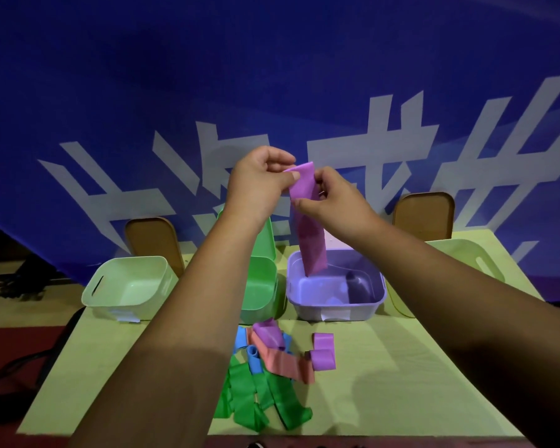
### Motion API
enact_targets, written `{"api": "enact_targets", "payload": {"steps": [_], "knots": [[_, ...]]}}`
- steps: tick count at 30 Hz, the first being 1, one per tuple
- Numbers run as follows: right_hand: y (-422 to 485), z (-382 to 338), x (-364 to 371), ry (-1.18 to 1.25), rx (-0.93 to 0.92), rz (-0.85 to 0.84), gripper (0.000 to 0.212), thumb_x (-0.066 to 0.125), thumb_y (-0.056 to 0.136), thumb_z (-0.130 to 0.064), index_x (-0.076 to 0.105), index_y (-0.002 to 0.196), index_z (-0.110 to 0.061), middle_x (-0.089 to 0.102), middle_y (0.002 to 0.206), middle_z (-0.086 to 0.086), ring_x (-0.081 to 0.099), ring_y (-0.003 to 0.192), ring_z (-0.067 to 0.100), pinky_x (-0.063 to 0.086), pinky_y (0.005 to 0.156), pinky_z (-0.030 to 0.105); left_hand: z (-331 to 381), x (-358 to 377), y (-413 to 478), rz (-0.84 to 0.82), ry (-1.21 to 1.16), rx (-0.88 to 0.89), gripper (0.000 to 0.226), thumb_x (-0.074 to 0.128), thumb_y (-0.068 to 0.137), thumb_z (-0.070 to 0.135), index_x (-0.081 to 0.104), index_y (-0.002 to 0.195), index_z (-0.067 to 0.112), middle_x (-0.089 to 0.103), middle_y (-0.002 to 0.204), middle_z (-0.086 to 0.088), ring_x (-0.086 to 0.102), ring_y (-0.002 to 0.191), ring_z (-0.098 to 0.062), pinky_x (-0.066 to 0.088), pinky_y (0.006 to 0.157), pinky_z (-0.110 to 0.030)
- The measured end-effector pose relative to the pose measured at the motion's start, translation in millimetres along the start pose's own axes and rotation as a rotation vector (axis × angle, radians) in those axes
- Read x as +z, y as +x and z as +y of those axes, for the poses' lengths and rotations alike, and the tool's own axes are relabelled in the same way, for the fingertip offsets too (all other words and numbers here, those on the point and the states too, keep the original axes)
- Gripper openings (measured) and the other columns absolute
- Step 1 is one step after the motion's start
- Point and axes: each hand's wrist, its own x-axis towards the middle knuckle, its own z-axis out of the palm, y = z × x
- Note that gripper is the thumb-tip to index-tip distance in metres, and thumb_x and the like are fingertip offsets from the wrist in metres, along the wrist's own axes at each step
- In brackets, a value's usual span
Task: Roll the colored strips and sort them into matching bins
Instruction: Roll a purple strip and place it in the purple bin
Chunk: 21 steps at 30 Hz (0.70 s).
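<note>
You pinch the purple strip top with your left hand and right hand, letting it hang straight over the purple bin, ready for rolling.

Dim, cool light from above leaves the blue backdrop darkest toward its top corners. The pale green worktop and the purple strip are brightest. The left forearm and right forearm look dark and cast soft shadows on the worktop. Wide-angle distortion curves the edges, and detail is slightly soft.
</note>
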Motion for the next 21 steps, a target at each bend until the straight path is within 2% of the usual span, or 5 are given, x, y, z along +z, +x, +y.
{"api": "enact_targets", "payload": {"steps": [4, 7, 12, 17, 21], "knots": [[3, -2, -4, 0.071, 0.012, 0.046, 0.013, 0.065, 0.103, -0.031, 0.068, 0.115, -0.027, 0.073, 0.1, -0.007, 0.071, 0.093, 0.018, 0.06, 0.082, 0.042, -2, -2, 2, 0.007, -0.029, 0.007, 0.024, 0.083, 0.089, 0.002, 0.075, 0.097, 0.023, 0.079, 0.094, -0.005, 0.079, 0.094, -0.027, 0.066, 0.091, -0.049], [6, -4, -5, 0.085, 0.026, 0.066, 0.009, 0.063, 0.104, -0.027, 0.073, 0.104, -0.025, 0.075, 0.09, -0.002, 0.07, 0.085, 0.023, 0.061, 0.088, 0.054, -2, -3, 2, 0.008, -0.068, 0.01, 0.022, 0.081, 0.092, 0.003, 0.074, 0.1, 0.022, 0.079, 0.095, -0.004, 0.08, 0.094, -0.026, 0.067, 0.09, -0.046], [7, -7, -6, 0.152, 0.071, 0.081, 0.012, 0.064, 0.104, -0.026, 0.076, 0.101, -0.026, 0.075, 0.085, -0.005, 0.067, 0.078, 0.014, 0.062, 0.084, 0.048, -3, -3, 0, -0.047, -0.122, -0.003, 0.026, 0.077, 0.096, 0.003, 0.068, 0.113, 0.02, 0.08, 0.105, -0.009, 0.08, 0.096, -0.024, 0.066, 0.085, -0.037], [8, -9, -6, 0.221, 0.078, 0.055, 0.009, 0.067, 0.103, -0.022, 0.075, 0.102, -0.021, 0.074, 0.083, 0.001, 0.067, 0.072, 0.011, 0.061, 0.074, 0.041, 0, -1, 2, 0.005, -0.124, -0.043, 0.023, 0.078, 0.096, 0.002, 0.068, 0.109, 0.018, 0.08, 0.102, -0.004, 0.081, 0.091, -0.02, 0.065, 0.077, -0.031], [9, -12, -8, 0.365, 0.061, 0.037, 0.013, 0.068, 0.104, -0.022, 0.071, 0.116, -0.018, 0.078, 0.096, 0.011, 0.077, 0.086, 0.026, 0.065, 0.075, 0.042, 1, -3, 5, -0.014, -0.114, -0.03, 0.021, 0.078, 0.096, 0.002, 0.071, 0.109, 0.018, 0.081, 0.1, -0.005, 0.081, 0.089, -0.021, 0.067, 0.078, -0.035]]}}
